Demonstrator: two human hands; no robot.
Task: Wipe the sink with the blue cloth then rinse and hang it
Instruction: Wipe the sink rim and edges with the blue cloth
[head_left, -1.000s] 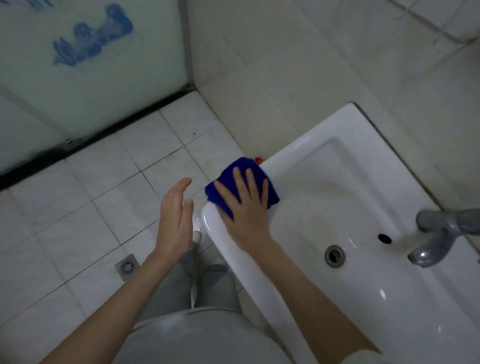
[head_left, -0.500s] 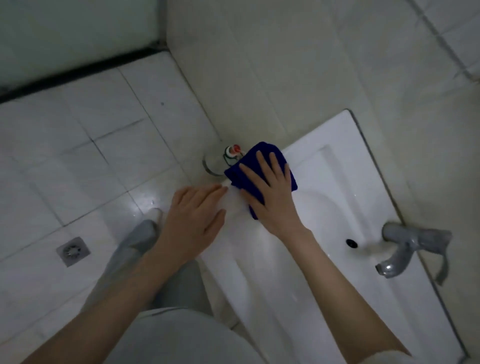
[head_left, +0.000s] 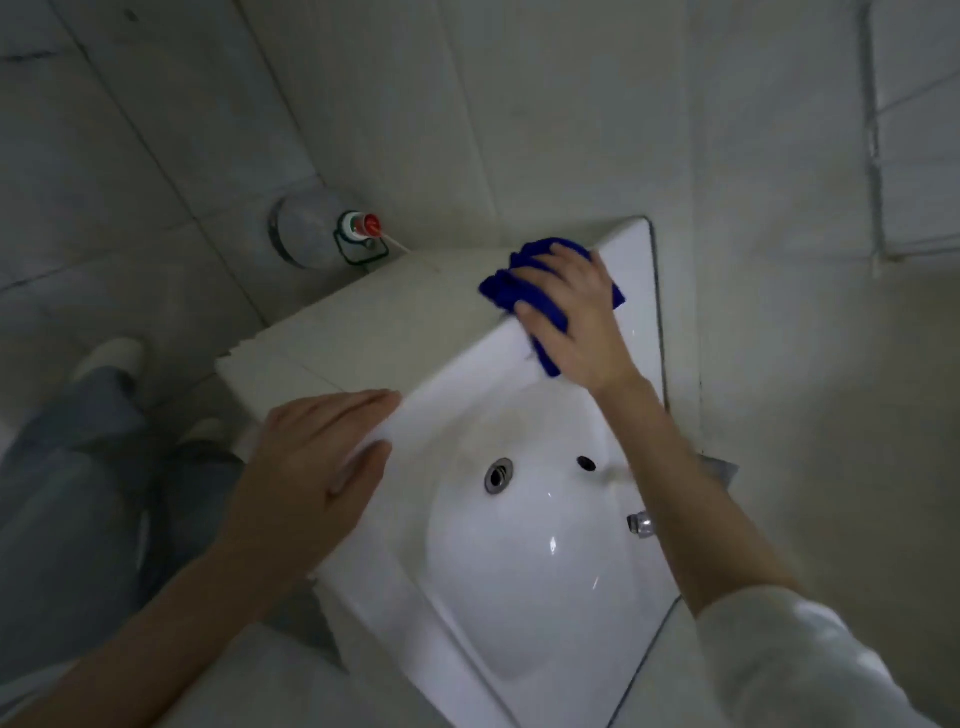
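Observation:
A white ceramic sink (head_left: 519, 597) fills the lower middle of the head view, with a metal drain (head_left: 498, 474) and an overflow hole (head_left: 586, 463) in its basin. The blue cloth (head_left: 524, 291) lies bunched on the sink's far left rim, close to the wall corner. My right hand (head_left: 576, 317) presses flat on the cloth with fingers spread. My left hand (head_left: 317, 467) rests flat on the near left rim of the sink, holding nothing. The tap (head_left: 641, 522) is mostly hidden behind my right forearm.
A clear bottle with a red cap (head_left: 332, 236) stands on the tiled floor left of the sink, against the wall. My legs and a shoe (head_left: 106, 358) are at the left. Tiled walls close in behind and to the right of the sink.
My right hand has slid the cloth along the left rim toward the wall corner. My left hand has come down from the air onto the sink's near rim. The camera has tilted over the basin.

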